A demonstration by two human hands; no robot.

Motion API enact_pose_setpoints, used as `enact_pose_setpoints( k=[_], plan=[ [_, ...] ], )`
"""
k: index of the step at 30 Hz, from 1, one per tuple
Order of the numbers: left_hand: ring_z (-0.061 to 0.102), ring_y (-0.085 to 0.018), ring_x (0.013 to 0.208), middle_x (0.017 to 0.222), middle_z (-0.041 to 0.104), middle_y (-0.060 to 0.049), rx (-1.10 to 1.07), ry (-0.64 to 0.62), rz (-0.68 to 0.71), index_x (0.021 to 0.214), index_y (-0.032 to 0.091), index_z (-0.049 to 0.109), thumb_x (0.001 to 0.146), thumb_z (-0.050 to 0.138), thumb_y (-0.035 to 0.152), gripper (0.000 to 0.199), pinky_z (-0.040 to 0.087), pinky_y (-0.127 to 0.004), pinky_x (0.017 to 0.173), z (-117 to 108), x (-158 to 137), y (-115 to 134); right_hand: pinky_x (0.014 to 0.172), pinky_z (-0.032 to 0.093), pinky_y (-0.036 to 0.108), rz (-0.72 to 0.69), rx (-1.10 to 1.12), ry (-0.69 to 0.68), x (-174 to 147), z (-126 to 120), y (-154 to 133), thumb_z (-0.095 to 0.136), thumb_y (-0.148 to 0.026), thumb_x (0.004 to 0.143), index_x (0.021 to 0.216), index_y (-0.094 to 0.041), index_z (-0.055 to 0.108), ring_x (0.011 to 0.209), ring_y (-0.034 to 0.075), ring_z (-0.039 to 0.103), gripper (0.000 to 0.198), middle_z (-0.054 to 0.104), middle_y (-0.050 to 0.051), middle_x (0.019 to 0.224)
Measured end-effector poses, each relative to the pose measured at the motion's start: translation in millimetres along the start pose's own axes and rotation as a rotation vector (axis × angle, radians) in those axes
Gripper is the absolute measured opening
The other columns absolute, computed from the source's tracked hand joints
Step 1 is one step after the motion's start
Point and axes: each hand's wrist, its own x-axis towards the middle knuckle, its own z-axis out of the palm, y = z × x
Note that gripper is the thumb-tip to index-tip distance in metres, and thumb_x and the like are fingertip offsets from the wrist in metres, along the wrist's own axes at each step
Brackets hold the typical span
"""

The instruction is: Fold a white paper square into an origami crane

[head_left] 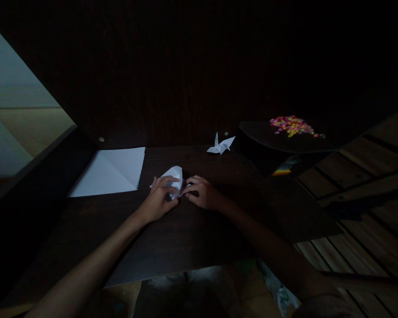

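A partly folded sheet of white paper [176, 173] is between my two hands on the dark wooden desk [172, 247]. My left hand [160, 197] grips it from the left, fingers curled over its face and thumb at its lower edge. From the right, my right hand [200, 192] pinches the paper's right side with thumb and fingertips. The fingers partly cover the folds, and the dim light blurs the creases. Behind my right hand stands a finished white paper crane [221, 145].
White square sheets [111, 171] with diagonal creases lie at the back left. A small raised shelf [258, 132] at the right holds a heap of pink, red and yellow bits [293, 126]. A tall dark panel [172, 70] closes off the back; a slatted wooden surface [361, 229] lies right.
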Motion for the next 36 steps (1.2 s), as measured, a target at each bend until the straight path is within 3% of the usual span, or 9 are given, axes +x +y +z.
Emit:
enact_pose_setpoints(
  k=[8, 12, 18, 24, 31, 36],
  plan=[
    [0.037, -0.031, 0.131, 0.133, 0.053, -0.005, 0.073, 0.009, 0.088, 0.089, 0.025, 0.071, 0.081, 0.060, 0.025, 0.014, 0.008, -0.066, 0.111, 0, -3, 0, 0.087, 0.044, 0.037, 0.034, -0.004, -0.070, 2, -8, -2, 0.063, -0.015, 0.081, 0.090, -0.019, 0.074, 0.094, 0.021, 0.057, 0.014, 0.064, 0.006, 0.093],
    [0.037, -0.031, 0.130, 0.132, 0.053, -0.005, 0.110, -0.010, 0.111, 0.088, 0.026, 0.072, 0.081, 0.062, 0.028, 0.013, 0.008, -0.066, 0.111, -4, 1, 3, 0.089, 0.044, 0.038, 0.026, -0.006, -0.074, 3, -8, -1, 0.063, -0.014, 0.081, 0.088, -0.017, 0.074, 0.095, 0.021, 0.057, 0.013, 0.064, 0.008, 0.098],
    [0.038, -0.032, 0.128, 0.131, 0.051, -0.007, 0.122, -0.040, 0.039, 0.082, 0.022, 0.067, 0.077, 0.061, 0.025, 0.008, 0.012, -0.069, 0.109, -2, 5, 9, 0.093, 0.043, 0.040, 0.027, -0.003, -0.075, 3, -6, 2, 0.064, -0.014, 0.080, 0.089, -0.018, 0.074, 0.098, 0.022, 0.058, 0.014, 0.064, 0.007, 0.098],
    [0.035, -0.034, 0.129, 0.132, 0.050, -0.009, 0.171, 0.007, 0.017, 0.079, 0.020, 0.064, 0.078, 0.060, 0.024, 0.006, 0.008, -0.073, 0.107, 6, 5, 16, 0.091, 0.044, 0.040, 0.043, 0.003, -0.080, 2, -7, 3, 0.065, -0.016, 0.081, 0.090, -0.021, 0.073, 0.099, 0.022, 0.058, 0.013, 0.064, 0.006, 0.099],
    [0.039, -0.033, 0.126, 0.129, 0.055, -0.007, 0.109, 0.022, 0.018, 0.076, 0.021, 0.067, 0.074, 0.064, 0.025, 0.005, 0.013, -0.070, 0.109, 4, 7, 11, 0.086, 0.045, 0.037, 0.036, 0.031, -0.042, 2, -9, 1, 0.067, -0.013, 0.076, 0.089, -0.018, 0.069, 0.094, 0.021, 0.059, 0.015, 0.066, 0.006, 0.095],
    [0.051, -0.028, 0.116, 0.111, 0.066, -0.005, 0.084, -0.010, 0.100, 0.093, 0.023, 0.070, 0.081, 0.063, 0.032, 0.017, 0.007, -0.067, 0.112, -5, 4, 7, 0.089, 0.043, 0.039, 0.101, 0.042, -0.016, -1, -9, 2, 0.070, -0.014, 0.072, 0.095, -0.018, 0.066, 0.096, 0.022, 0.061, 0.023, 0.067, 0.006, 0.100]
  ],
)
